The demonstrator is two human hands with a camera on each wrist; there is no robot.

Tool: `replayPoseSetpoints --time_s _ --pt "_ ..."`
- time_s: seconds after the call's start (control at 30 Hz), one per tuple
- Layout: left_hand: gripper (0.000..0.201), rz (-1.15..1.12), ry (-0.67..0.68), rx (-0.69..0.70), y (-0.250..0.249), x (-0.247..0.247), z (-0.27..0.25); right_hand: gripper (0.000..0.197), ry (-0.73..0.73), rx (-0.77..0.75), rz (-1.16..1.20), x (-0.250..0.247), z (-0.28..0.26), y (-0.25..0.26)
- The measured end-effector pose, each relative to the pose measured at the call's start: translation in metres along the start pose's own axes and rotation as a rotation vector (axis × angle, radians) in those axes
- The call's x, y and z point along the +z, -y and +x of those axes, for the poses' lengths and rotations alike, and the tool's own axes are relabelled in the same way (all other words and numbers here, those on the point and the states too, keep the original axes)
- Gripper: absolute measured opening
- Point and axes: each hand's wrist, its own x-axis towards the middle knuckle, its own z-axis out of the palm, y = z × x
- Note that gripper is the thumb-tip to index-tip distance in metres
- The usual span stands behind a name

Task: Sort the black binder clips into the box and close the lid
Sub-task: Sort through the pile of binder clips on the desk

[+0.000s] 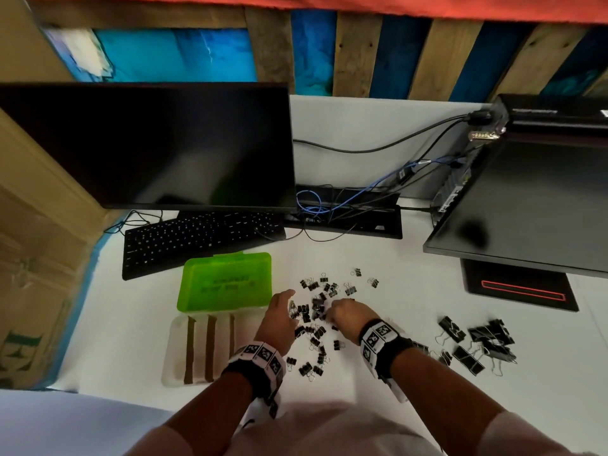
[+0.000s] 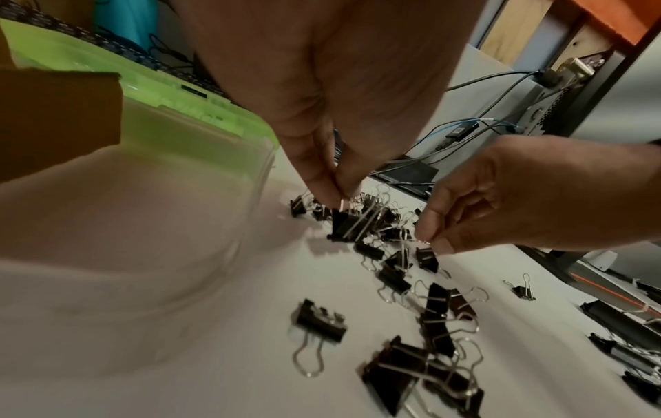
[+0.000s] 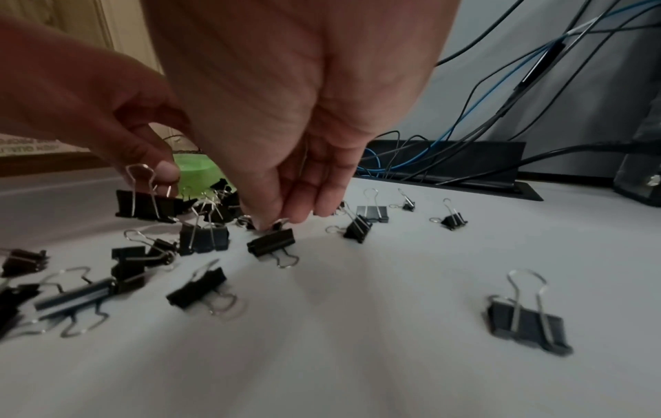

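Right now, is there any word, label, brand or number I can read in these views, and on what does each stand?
None can be quoted.
Green lid: dark embossed lines, too blurred to read.
Cardboard box: green letters, cut off and unclear.
Wristbands: square black-and-white marker codes, no words.
Strip behind left hand: print, blurred and illegible.

A dark monitor (image 1: 148,143) stands behind a black keyboard (image 1: 197,241), beside tangled cables (image 1: 378,189).
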Motion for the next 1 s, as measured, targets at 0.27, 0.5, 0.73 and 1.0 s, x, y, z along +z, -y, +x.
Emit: replayPoseSetpoints --time_s 0.27,0.5,0.73,1.0 --pt "0.065 -0.047 0.035 -0.149 0.002 0.003 0.007 0.055 -0.055 0.004 0.183 -0.011 -0.006 -0.009" --pt "0.055 -0.060 -0.040 -0.071 0.005 0.000 0.013 0.044 0.003 -0.021 0.080 -0.006 0.003 0.002" --pt "0.041 -0.131 -0.035 0.008 -0.007 -0.002 0.015 0.055 -0.041 0.116 0.508 -0.009 -0.009 -0.003" --pt "0.035 -0.323 0.062 0.070 -0.048 0.017 0.015 0.008 -0.259 0.211 0.792 -0.017 -0.042 -0.011"
